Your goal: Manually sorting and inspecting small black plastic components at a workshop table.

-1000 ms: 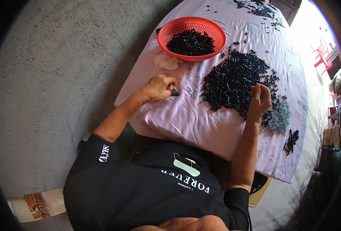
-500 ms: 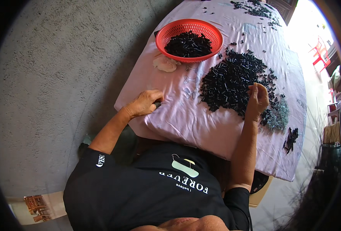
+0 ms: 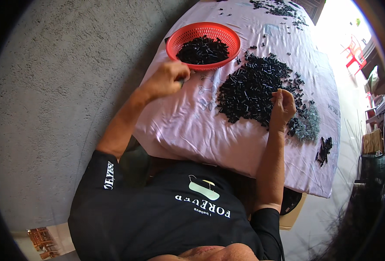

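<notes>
My left hand [image 3: 167, 80] is curled closed just in front of the red plastic basket [image 3: 203, 29], above the cloth. A small dark greenish-black thing [image 3: 181, 81] pokes out by its thumb; its kind does not show. Inside the basket lie many short black tube-like pieces [image 3: 204, 51]. A wide heap of similar black pieces [image 3: 253, 85] spreads over the pink cloth. At the heap's right edge my right hand [image 3: 283, 108] has its thumb and fingertips pinched together. Whatever they hold, if anything, is too small to make out.
Beside my right wrist lies a tangle of thin silvery-grey pieces [image 3: 307, 124]. Longer black pieces [image 3: 325, 150] form a small pile near the table's right edge. More black bits [image 3: 283, 8] are scattered at the far end. A rough grey wall [image 3: 70, 87] borders the left side.
My left hand has risen away from the table's left front and moved forward toward the basket, still closed. My right hand stays pinched at the heap. The view has shifted slightly.
</notes>
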Motion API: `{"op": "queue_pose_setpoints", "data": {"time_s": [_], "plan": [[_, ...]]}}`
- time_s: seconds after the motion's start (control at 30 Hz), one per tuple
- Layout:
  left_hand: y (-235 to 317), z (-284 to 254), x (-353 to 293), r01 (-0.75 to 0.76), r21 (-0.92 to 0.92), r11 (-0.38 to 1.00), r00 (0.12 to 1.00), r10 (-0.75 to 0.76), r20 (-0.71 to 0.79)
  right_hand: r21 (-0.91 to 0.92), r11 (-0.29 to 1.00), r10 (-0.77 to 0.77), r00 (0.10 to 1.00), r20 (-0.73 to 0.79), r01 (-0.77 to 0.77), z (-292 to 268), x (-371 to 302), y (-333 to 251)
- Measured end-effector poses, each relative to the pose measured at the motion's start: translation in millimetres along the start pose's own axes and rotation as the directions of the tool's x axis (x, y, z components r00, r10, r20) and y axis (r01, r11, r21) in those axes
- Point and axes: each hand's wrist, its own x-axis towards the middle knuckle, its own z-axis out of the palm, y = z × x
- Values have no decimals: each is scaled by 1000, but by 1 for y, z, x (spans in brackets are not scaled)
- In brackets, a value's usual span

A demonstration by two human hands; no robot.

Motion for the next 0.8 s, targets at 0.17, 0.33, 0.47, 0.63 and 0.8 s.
{"op": "queue_pose_setpoints", "data": {"time_s": [0.17,0.33,0.47,0.63,0.8], "plan": [[-8,-10,58,9,79,997,949,16,-314,42,999,22,1000,-16,-21,4,1,-2],[34,34,58,-219,-87,972,912,172,-373,33,999,47,991,-128,-44,1,3,-7],[47,104,46,-228,-143,963,954,191,-229,-114,992,-73,971,-226,48,-1,6,0],[18,159,56,-27,-10,1000,995,26,-98,-566,775,-297,952,67,281,6,0,-4],[33,173,84,-142,-158,977,989,136,-48,-446,885,-100,991,94,132,8,-4,2]]}}
